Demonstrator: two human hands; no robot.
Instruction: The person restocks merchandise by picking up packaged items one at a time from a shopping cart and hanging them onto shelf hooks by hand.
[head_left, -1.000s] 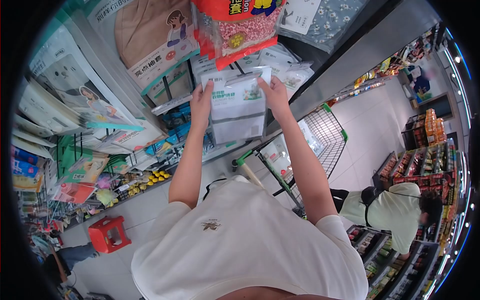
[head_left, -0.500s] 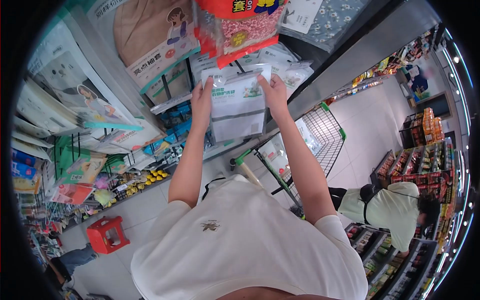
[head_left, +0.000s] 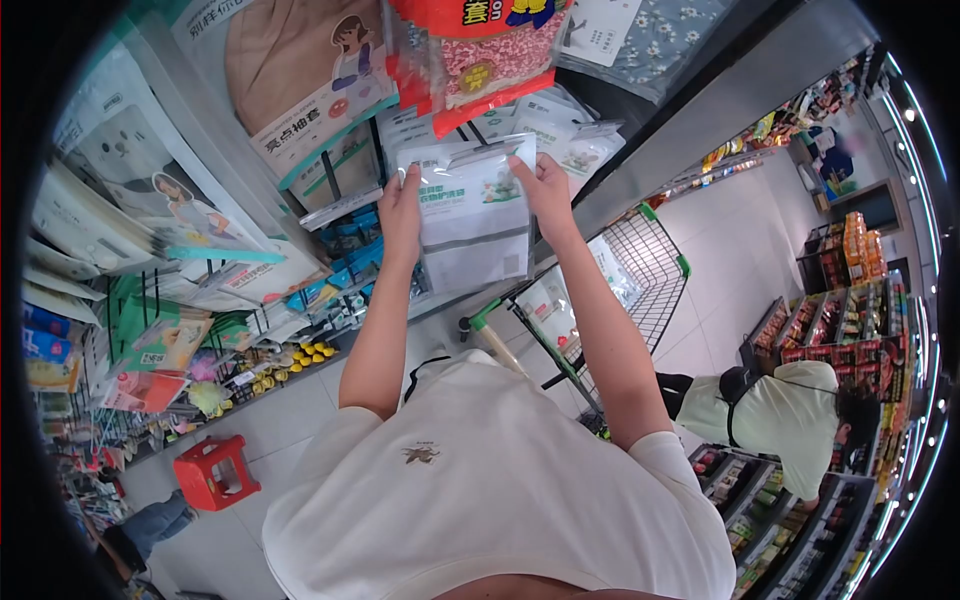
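A flat white laundry-bag package [head_left: 474, 225] with green lettering hangs at the rack, held at both sides. My left hand [head_left: 401, 205] pinches its left edge, thumb on the front. On the opposite edge, my right hand [head_left: 545, 195] grips with the thumb on the front near the top. The fingers behind the package are hidden. Similar white packages [head_left: 575, 140] are behind it to the right. Above hangs a red and clear pack [head_left: 490, 70] with pink-patterned contents, and a brown sleeve pack [head_left: 305, 80] is at the upper left.
A wire shopping cart [head_left: 640, 270] with packages inside stands right of my arms. At the right, a person in a light shirt [head_left: 770, 405] bends by shelves. A red stool [head_left: 217, 473] is on the floor at lower left, near another person's leg [head_left: 155, 525].
The package has shifted slightly left and its top has tilted a little in my hands. Both hands keep hold of it. The person at lower left has moved slightly.
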